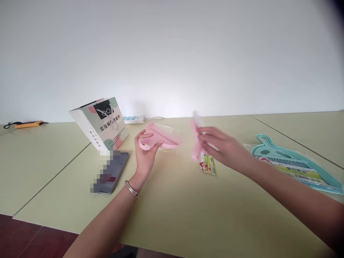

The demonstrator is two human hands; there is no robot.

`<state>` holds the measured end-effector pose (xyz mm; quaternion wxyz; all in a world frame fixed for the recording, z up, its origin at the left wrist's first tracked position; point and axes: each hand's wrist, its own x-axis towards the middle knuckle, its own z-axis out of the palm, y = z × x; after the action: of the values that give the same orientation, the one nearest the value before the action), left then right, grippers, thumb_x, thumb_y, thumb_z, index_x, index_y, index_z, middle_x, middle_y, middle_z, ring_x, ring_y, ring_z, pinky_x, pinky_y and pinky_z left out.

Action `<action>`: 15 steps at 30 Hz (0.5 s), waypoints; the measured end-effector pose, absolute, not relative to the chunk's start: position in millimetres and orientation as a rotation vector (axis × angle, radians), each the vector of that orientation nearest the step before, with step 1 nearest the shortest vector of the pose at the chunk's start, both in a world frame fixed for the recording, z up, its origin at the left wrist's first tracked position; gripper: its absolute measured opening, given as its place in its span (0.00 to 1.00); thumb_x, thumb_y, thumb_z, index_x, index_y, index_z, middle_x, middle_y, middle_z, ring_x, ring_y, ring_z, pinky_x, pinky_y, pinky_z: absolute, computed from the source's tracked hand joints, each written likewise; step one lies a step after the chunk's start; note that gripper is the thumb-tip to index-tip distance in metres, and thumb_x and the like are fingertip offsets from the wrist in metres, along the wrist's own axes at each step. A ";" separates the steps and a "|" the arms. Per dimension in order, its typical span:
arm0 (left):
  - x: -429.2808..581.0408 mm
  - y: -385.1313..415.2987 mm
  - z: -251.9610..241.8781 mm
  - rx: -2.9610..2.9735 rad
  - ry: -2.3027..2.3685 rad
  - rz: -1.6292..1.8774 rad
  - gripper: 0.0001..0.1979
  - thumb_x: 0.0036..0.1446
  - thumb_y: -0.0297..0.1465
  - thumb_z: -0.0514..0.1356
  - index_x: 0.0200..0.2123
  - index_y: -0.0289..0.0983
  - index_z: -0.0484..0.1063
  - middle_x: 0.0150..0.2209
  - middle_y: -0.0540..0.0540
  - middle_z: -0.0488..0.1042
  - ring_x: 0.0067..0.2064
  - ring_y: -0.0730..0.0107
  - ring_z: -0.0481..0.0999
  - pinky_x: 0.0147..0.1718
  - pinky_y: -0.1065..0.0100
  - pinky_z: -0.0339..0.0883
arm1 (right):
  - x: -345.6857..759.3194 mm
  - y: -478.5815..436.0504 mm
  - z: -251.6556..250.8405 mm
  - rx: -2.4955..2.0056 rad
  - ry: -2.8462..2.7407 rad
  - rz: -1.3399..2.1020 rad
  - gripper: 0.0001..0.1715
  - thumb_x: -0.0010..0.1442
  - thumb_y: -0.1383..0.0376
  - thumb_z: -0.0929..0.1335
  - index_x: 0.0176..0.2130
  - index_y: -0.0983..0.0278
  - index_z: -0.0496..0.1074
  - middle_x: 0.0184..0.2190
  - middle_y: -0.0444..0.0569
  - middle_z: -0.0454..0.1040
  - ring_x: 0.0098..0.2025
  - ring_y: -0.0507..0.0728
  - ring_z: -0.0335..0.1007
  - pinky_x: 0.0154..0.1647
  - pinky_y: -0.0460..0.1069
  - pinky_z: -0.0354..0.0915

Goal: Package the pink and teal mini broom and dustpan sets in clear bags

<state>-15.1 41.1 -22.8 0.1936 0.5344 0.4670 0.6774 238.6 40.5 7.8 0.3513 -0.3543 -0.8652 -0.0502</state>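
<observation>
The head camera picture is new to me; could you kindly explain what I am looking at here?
It is one view from a camera worn on a person's head, looking down at their bare hands above a pale green table. The left hand holds a pink plastic dustpan. The right hand grips a blurred pink brush with a printed label. Also there: a phone, a printed paper bag, a power strip and a packaged teal dustpan set.
</observation>
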 end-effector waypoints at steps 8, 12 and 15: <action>-23.8 66.6 -68.3 1.507 1.658 1.640 0.21 0.43 0.33 0.67 0.40 0.39 0.65 0.57 0.39 0.54 0.62 0.59 0.56 0.57 0.58 0.58 | 211.5 114.3 -53.5 -1.088 -2.642 0.136 0.25 0.54 0.77 0.62 0.44 0.55 0.74 0.55 0.45 0.69 0.50 0.58 0.71 0.44 0.51 0.69; -26.0 69.7 -73.6 1.649 1.669 1.338 0.21 0.41 0.29 0.66 0.42 0.37 0.66 0.56 0.36 0.57 0.62 0.54 0.56 0.58 0.55 0.56 | 217.0 129.9 -61.4 -1.133 -2.678 0.210 0.31 0.52 0.80 0.60 0.46 0.54 0.74 0.57 0.43 0.67 0.53 0.60 0.69 0.47 0.54 0.67; -23.7 65.7 -74.5 1.709 1.647 1.159 0.26 0.39 0.32 0.67 0.45 0.37 0.67 0.60 0.35 0.53 0.64 0.51 0.53 0.59 0.54 0.52 | 226.4 128.3 -63.4 -1.118 -2.578 0.284 0.33 0.51 0.80 0.59 0.49 0.53 0.73 0.55 0.42 0.69 0.55 0.59 0.68 0.50 0.54 0.66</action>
<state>-23.7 65.7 -74.5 0.2478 0.6269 0.6041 0.4250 226.4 128.3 -63.4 0.1580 -0.3907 -0.9014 0.0994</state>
